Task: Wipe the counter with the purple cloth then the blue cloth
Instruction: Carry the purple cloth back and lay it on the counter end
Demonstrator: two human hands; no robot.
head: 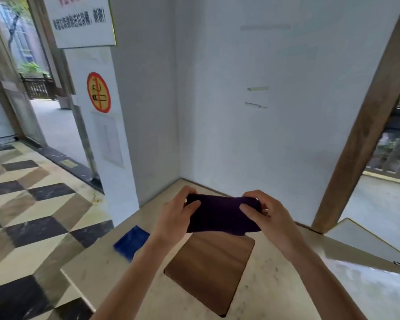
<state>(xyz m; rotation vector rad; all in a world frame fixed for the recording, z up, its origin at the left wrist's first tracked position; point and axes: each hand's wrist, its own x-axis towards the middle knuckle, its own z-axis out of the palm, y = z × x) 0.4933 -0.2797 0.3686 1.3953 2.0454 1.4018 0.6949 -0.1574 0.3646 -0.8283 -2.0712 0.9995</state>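
Observation:
The purple cloth [219,214], dark and folded into a wide strip, hangs in the air above the beige counter [116,262]. My left hand [176,213] grips its left end and my right hand [261,212] grips its right end, fingers curled over the top edge. The blue cloth [131,241] lies flat near the counter's left edge, partly hidden behind my left forearm.
A brown wooden panel [208,271] is set into the counter below the purple cloth. White walls meet in a corner behind the counter. A wooden post [360,125] rises at the right. A white board [365,241] lies at the far right. Patterned floor tiles spread to the left.

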